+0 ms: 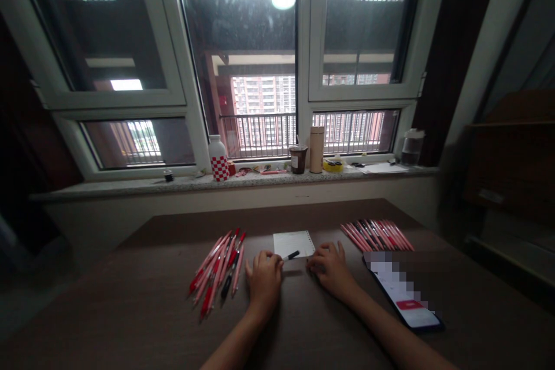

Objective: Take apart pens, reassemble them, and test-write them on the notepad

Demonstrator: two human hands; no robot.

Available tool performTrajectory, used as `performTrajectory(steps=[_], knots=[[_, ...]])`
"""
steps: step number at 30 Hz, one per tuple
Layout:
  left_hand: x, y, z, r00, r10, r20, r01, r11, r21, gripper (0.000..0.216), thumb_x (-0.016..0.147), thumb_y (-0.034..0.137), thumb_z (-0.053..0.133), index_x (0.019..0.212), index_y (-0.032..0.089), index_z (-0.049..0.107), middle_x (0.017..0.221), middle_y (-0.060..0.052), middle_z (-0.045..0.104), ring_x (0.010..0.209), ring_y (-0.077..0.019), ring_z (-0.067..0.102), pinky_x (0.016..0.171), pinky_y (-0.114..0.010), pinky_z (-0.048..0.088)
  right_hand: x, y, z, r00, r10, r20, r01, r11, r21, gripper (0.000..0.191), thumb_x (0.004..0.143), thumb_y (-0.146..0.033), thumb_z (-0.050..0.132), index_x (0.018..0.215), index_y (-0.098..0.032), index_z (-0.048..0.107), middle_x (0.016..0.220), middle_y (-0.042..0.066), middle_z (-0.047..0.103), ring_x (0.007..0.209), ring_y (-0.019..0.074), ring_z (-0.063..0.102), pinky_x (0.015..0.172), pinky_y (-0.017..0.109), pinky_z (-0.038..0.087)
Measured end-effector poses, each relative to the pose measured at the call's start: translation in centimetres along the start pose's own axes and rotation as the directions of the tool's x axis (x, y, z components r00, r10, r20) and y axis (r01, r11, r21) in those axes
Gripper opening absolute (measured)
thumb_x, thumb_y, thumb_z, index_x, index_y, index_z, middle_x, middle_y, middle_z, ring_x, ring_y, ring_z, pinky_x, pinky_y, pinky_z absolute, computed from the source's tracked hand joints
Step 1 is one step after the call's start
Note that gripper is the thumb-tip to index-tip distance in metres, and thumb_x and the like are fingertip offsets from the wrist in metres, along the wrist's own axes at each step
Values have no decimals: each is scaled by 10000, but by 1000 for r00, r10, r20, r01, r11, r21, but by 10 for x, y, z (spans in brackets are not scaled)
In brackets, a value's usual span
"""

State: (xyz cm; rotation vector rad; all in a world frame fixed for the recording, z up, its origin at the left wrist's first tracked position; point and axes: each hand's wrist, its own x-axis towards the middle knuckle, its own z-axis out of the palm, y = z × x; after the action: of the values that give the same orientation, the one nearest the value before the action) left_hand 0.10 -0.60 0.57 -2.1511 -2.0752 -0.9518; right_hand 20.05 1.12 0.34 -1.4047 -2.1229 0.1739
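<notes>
My left hand (263, 279) rests on the dark table (130, 312), closed round a pen (291, 255) whose dark tip points right toward a small white sheet of paper (293, 242). My right hand (332, 269) lies beside it, fingers curled loosely on the table, holding nothing that I can see. A pile of several red and pink pens (219, 272) lies to the left of my left hand. Another row of several red pens (376, 235) lies to the right of the paper.
A phone (405, 296) with a lit screen lies on the table by my right forearm. The window sill (130, 185) behind holds a red-checked bottle (219, 158), a dark cup (298, 159), a tan flask (316, 149) and small items.
</notes>
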Motion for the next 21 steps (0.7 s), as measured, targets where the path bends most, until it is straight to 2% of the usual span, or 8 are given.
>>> performTrajectory(steps=[16,21], knots=[[0,3,-4,999,-3,35,4,1000,-22,216,874,267,454,896,254,668,1016,-38,615,1033,-206,532,1085,-544,153,0,2,3,998,-24,-51,24,1000,5,186,774,-162,592,818,-307,699,895,-30,690,1055,236,479,1081,565,7],[0,3,-4,994,47,96,-40,996,-79,226,888,254,431,923,266,654,953,-16,649,988,-195,565,1086,-586,115,2,4,2,994,-15,-112,16,1000,8,168,824,-179,544,851,-272,681,911,-1,680,1027,229,495,1087,522,100]])
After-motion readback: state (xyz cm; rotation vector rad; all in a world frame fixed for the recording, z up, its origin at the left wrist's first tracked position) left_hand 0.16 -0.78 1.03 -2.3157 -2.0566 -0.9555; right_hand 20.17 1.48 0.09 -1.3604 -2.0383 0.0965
